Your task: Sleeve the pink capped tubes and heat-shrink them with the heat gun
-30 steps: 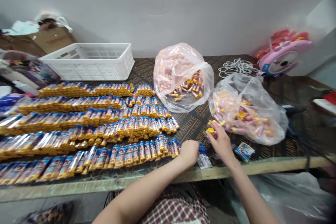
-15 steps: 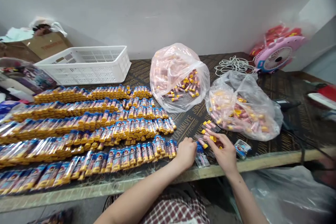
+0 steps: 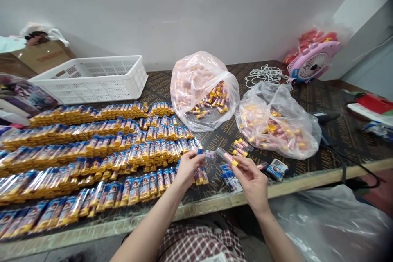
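Your left hand is pinching a small clear plastic piece with a blue end; your right hand is grasping a slim clear tube with a pink label and yellow end, their tips nearly meeting. Left of your grip, many blue-and-yellow wrapped tubes are lying in rows. Beyond it, pink-and-yellow tubes are lying loose in two translucent plastic bags. Bare dark printed board is showing just beyond your fingers; the pale wooden table edge is running nearer you.
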`<act>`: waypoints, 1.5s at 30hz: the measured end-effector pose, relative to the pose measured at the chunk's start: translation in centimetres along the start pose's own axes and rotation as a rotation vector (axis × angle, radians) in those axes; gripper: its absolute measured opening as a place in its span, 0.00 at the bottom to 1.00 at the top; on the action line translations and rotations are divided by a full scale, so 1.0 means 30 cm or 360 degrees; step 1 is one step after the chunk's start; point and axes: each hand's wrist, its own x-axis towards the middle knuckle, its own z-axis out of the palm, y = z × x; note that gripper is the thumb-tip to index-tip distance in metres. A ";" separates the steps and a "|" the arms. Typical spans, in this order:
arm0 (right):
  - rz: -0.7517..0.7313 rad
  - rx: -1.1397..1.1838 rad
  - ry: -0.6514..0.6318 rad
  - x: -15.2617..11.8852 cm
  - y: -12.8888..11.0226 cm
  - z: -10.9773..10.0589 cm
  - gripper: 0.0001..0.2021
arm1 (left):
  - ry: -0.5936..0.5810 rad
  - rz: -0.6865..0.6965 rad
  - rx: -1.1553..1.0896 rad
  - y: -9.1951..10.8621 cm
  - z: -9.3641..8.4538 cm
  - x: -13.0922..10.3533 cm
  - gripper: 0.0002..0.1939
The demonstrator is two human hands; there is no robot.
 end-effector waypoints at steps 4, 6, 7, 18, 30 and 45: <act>-0.0136 -0.0212 0.0021 -0.018 -0.019 0.015 0.11 | 0.0149 -0.0044 -0.0145 0.005 -0.020 0.003 0.19; -0.0184 -0.0302 0.0023 -0.026 -0.028 0.018 0.11 | 0.0220 -0.0030 -0.0159 0.009 -0.029 0.005 0.20; -0.0197 -0.0332 0.0014 -0.031 -0.031 0.019 0.11 | 0.0249 -0.0021 -0.0161 0.011 -0.033 0.006 0.20; -0.0505 -0.0523 -0.0112 -0.067 -0.035 0.057 0.17 | 0.0312 -0.0066 -0.0211 0.008 -0.047 -0.001 0.19; -0.0736 -0.0759 -0.0150 -0.065 -0.005 0.067 0.24 | 0.0401 -0.0147 -0.0403 0.004 -0.044 -0.010 0.19; -0.0598 -0.0534 -0.0341 -0.074 0.004 0.080 0.21 | 0.0087 0.0050 -0.0224 0.016 -0.005 -0.051 0.20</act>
